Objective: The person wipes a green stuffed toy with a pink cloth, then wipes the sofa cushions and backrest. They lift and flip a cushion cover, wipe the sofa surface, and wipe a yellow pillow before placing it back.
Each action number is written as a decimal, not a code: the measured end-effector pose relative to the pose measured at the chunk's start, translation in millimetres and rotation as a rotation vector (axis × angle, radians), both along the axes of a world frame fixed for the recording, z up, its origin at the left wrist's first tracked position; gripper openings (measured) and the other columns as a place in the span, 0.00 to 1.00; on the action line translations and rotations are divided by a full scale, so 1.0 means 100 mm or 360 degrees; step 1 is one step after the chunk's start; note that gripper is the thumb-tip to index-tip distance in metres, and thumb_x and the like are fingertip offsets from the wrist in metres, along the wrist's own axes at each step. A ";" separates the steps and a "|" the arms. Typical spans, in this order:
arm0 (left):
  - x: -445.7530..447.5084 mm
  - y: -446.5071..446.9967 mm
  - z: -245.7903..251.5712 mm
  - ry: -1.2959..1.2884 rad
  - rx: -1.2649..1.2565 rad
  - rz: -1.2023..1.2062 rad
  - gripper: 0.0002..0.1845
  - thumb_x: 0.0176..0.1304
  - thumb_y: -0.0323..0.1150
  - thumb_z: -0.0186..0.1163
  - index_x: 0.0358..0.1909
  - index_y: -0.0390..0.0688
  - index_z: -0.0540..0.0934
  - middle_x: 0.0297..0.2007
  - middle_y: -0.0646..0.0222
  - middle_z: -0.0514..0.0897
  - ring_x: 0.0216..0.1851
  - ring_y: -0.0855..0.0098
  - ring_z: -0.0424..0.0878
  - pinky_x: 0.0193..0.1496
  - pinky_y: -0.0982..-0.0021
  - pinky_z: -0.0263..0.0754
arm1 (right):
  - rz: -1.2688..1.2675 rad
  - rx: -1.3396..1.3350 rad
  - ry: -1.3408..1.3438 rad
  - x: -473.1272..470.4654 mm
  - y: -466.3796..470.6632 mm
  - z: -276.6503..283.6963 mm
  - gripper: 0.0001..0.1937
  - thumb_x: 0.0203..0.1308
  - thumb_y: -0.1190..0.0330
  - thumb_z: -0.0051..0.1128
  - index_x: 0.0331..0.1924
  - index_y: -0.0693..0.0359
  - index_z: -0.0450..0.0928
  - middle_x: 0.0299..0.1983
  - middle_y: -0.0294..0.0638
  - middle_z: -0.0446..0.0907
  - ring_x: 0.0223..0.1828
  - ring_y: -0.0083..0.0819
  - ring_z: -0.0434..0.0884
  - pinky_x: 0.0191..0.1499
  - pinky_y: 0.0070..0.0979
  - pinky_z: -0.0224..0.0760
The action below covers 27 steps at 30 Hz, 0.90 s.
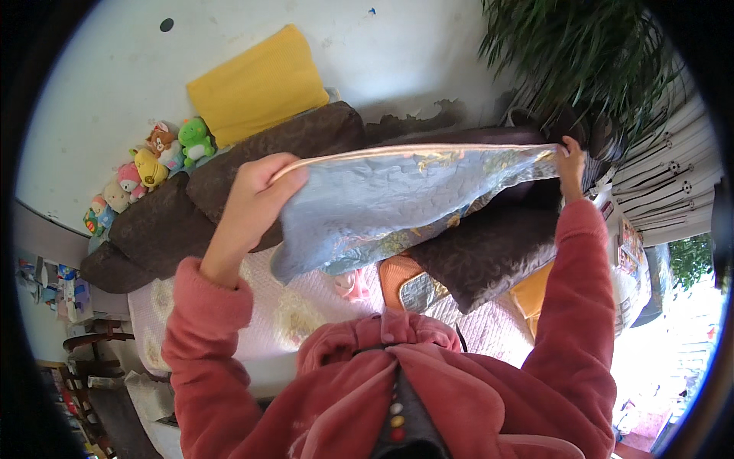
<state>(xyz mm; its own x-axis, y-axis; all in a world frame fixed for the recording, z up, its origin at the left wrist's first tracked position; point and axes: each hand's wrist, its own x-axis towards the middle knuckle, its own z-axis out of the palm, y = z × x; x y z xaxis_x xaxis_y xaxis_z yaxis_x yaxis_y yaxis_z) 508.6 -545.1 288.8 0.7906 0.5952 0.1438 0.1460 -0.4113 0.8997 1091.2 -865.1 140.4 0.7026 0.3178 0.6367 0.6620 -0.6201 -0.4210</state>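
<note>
A grey-blue patterned cloth cover (367, 201) with a pale trimmed edge is stretched between my hands in front of me. My left hand (258, 195) grips its left corner, thumb on top of the edge. The right corner is pinched in my right hand (569, 163), farther off to the right. The cloth sags below the taut edge, its lower border hanging over the sofa. Behind it, partly hidden, lie a dark brown cushion (487, 246), an orange cushion (395, 278) and a small pink item (351, 285).
A sofa seat with a pale quilted cover (269, 310) spans the area ahead, with dark back cushions (275, 143) behind. Several plush toys (150, 166) line the backrest near a yellow pillow (261, 86). A leafy plant (579, 63) overhangs at right, near a white curtain (659, 178).
</note>
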 end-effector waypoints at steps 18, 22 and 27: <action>1.10 -1.00 -1.20 -0.0245 -0.0851 -0.0750 0.38 0.63 0.31 0.67 0.71 0.35 0.60 0.60 0.59 0.76 0.61 0.69 0.73 0.66 0.68 0.65 | 0.1236 0.1408 0.2320 -3.91 0.95 -0.46 0.18 0.70 0.71 0.45 0.61 0.68 0.70 0.55 0.47 0.77 0.55 0.36 0.80 0.55 0.31 0.76; 0.72 -1.20 -1.78 -0.0212 -0.0202 -0.0365 0.56 0.54 0.33 0.74 0.77 0.36 0.47 0.69 0.49 0.64 0.71 0.56 0.62 0.74 0.60 0.55 | 0.0887 0.1808 0.2573 -3.92 0.95 -0.15 0.19 0.71 0.71 0.49 0.62 0.68 0.69 0.56 0.47 0.78 0.55 0.39 0.81 0.59 0.37 0.74; 0.72 -1.36 -2.51 -0.0349 -0.0075 0.0149 0.34 0.59 0.21 0.62 0.69 0.36 0.64 0.62 0.53 0.73 0.67 0.57 0.68 0.69 0.64 0.61 | 0.0879 0.1858 0.2562 -4.03 0.89 -0.07 0.18 0.73 0.69 0.49 0.63 0.66 0.69 0.58 0.47 0.78 0.59 0.40 0.79 0.63 0.40 0.73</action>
<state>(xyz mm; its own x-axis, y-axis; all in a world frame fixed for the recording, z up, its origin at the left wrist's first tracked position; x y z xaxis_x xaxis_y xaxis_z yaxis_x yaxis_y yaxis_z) 580.6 -680.6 37.7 0.6845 0.6746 0.2763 -0.0193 -0.3621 0.9319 687.9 -776.1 133.0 0.7098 0.6354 -0.3041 -0.6413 0.4043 -0.6521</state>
